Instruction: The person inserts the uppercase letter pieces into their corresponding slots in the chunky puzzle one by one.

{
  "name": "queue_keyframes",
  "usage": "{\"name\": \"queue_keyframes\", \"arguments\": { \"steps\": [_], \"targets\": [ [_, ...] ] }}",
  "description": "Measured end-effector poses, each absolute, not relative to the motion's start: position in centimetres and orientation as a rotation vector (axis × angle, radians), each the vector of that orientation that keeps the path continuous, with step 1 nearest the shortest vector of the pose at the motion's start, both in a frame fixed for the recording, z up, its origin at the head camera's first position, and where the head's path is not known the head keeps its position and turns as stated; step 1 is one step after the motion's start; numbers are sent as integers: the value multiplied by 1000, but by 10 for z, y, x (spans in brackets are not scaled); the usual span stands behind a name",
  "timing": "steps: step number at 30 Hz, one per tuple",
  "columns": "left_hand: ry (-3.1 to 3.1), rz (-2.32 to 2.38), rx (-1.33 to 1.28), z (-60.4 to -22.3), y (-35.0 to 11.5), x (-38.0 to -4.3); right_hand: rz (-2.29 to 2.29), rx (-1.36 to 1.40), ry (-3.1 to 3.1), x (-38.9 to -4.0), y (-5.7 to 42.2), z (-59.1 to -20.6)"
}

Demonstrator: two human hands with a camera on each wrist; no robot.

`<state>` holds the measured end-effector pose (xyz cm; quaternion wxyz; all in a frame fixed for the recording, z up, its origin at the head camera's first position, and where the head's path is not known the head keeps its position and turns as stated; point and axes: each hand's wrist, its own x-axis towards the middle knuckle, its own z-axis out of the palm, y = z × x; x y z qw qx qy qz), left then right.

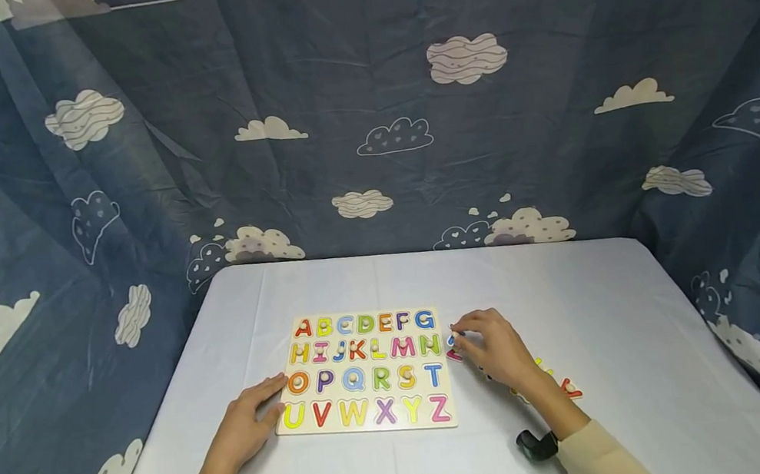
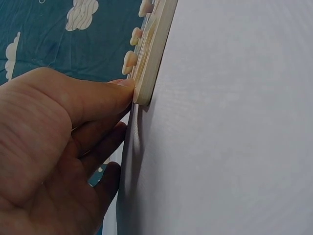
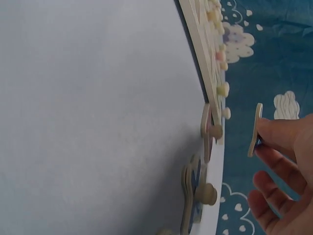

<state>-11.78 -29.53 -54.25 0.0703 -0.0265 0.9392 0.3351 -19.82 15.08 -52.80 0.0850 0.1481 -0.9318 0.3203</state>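
A wooden alphabet puzzle board [image 1: 334, 396] lies flat on the table, its upper-row letters bearing small knobs. T and the bottom row, U to Z, show coloured letters without visible knobs. My left hand [image 1: 243, 429] rests at the board's lower left edge, thumb [image 2: 105, 98] touching the corner and the other fingers loosely extended. Just beyond the board's right side, my right hand [image 1: 496, 348] pinches a thin letter piece [image 3: 256, 129] between thumb and fingers, raised off the table. Its letter is seen edge-on and cannot be read. A magenta piece [image 1: 454, 354] lies below that hand.
Several loose letter pieces lie right of the board, partly hidden by my right forearm, among them a red one [image 1: 570, 388] and a yellow one [image 1: 539, 363]. In the right wrist view a blue knobbed piece [image 3: 193, 196] leans near others. A cloud-patterned curtain [image 1: 359, 170] surrounds the white table [image 1: 566, 287].
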Motion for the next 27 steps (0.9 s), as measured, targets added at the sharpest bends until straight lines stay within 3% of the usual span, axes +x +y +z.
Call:
{"name": "queue_keyframes", "arguments": {
  "steps": [27],
  "targets": [
    [2842,1003,-94,-544,-294,-118,952,806,-2884,-176,126,-539]
  ]
}}
